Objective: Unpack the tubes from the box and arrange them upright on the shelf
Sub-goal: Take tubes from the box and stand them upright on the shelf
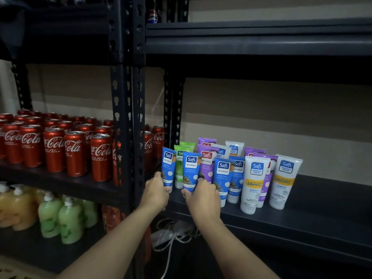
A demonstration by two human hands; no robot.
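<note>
over a dozen safi tubes [255, 182] already stood upright, cap down, in a cluster at the left end of the dark shelf [322, 200]. the left hand [155, 192] gripped one blue tube [168, 170] and the right hand [203, 196] another blue tube [191, 172], both at the front edge. the box was out of view, so i judged the job well along but could not tell how many remained.

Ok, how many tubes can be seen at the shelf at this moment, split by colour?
Blue tubes: 4
Green tubes: 2
Purple tubes: 4
White tubes: 4
Total: 14 visible
</note>
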